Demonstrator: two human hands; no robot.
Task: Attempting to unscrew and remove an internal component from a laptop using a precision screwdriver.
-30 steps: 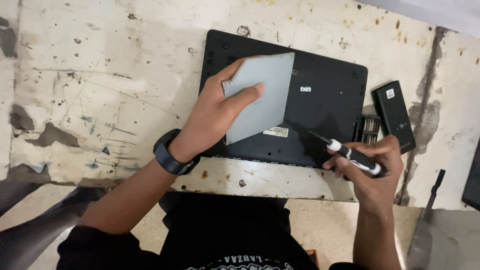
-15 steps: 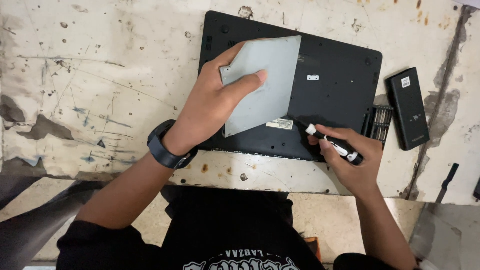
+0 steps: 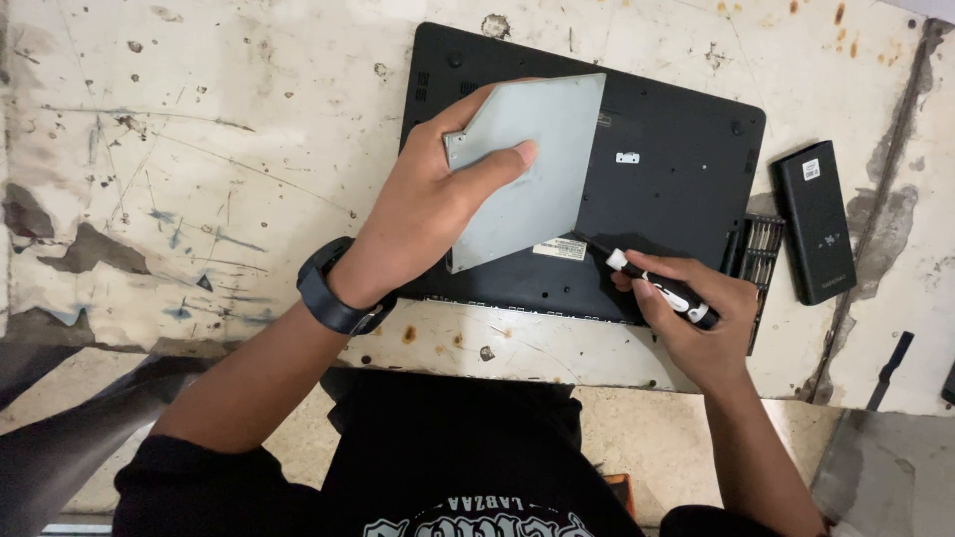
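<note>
A: What is the left hand (image 3: 423,214) doing?

B: It is holding a flat grey plate (image 3: 527,169). The thumb is lying on top and the fingers are curling under the left edge. The plate is sitting over the left half of a black laptop (image 3: 657,189) that is lying bottom side up on a scratched white table (image 3: 199,149).

A: And the right hand (image 3: 696,323)?

B: It is squeezing a small screwdriver (image 3: 657,283), black with a white ring. The fingers are closing tight around it.

A: Which way is the screwdriver pointing?

B: It is pointing up and to the left. Its long line is running from the hand toward the plate's bottom right corner. The tip is sitting just beside that corner, on the laptop near a pale sticker (image 3: 559,249).

A: How is the plate lying?

B: Its long side is running from bottom left to top right, a bit tilted.

A: Which hand is nearer the tip?

B: The right one. The left is holding the plate's far side.

A: Anything else?

B: A black box (image 3: 816,219) and a tray of bits (image 3: 761,249) are resting to the right.
</note>
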